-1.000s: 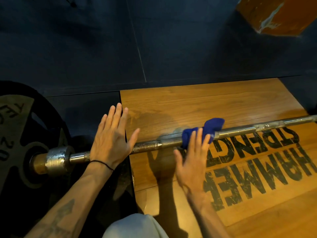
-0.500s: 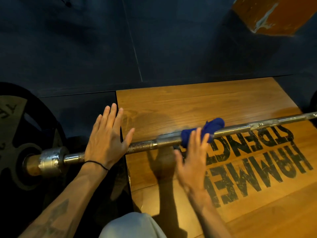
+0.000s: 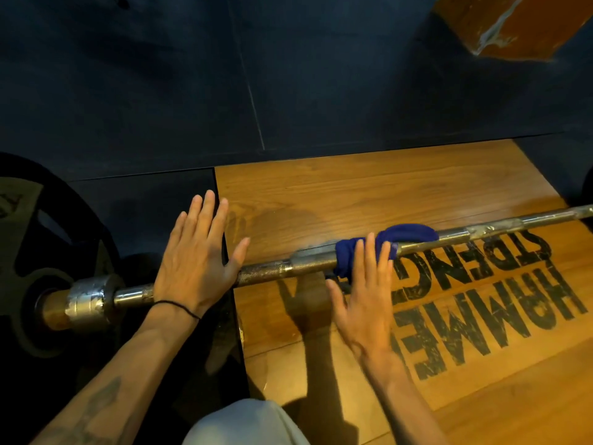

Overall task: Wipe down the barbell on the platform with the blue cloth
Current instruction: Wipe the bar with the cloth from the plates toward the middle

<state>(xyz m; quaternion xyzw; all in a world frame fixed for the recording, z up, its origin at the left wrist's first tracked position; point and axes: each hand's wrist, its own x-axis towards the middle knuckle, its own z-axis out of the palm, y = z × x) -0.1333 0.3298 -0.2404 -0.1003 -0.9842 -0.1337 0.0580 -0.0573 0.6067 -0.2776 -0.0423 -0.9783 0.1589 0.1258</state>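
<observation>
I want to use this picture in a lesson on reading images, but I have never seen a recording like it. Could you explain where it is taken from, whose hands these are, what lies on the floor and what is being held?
There is no machine here. A person wears one wide camera on the head, looking forward and down, so you see that person's own arms. A metal barbell lies across a wooden platform with black lettering, set in dark flooring. A black weight plate sits on the bar's left end. The left hand rests flat on the bar, fingers straight. A blue cloth is draped over the bar, and the right hand presses on it with straight fingers. Nothing is gripped. An orange-brown box shows at top right.
</observation>
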